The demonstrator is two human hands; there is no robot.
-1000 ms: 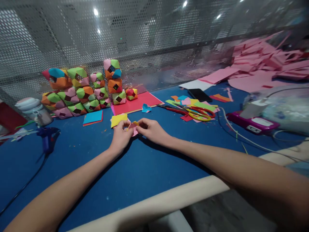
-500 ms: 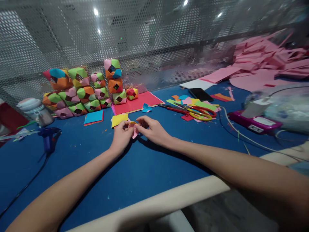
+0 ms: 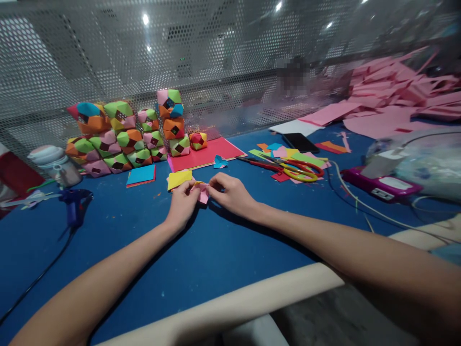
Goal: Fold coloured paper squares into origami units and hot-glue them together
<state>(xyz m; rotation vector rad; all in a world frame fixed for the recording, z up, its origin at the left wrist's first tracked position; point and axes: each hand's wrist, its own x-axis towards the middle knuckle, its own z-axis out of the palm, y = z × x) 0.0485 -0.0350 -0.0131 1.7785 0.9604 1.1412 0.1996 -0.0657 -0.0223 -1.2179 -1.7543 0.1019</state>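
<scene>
Between my hands is a small piece of folded paper (image 3: pixel 203 193), pink with a yellow-orange part at its top. My left hand (image 3: pixel 183 201) pinches its left side between thumb and fingers. At the right side, my right hand (image 3: pixel 230 193) grips the pink part with fingertips and thumb. Just behind my left hand lies a yellow paper stack (image 3: pixel 179 179). A folded blue paper piece (image 3: pixel 220 162) rests a little beyond my right hand. Left of the yellow stack is a stack of blue and red paper squares (image 3: pixel 140 176).
Folded paper balls (image 3: pixel 129 139) are piled at the back left beside red sheets (image 3: pixel 212 153). Scissors (image 3: pixel 298 170) lie on paper scraps, near a phone (image 3: pixel 299 142). A purple power strip (image 3: pixel 382 183) with cables sits right; a blue glue gun (image 3: pixel 74 206) left.
The pink paper has turned a little and now shows a wider face between my hands. My right hand has shifted slightly to the right. The whole view has moved slightly.
</scene>
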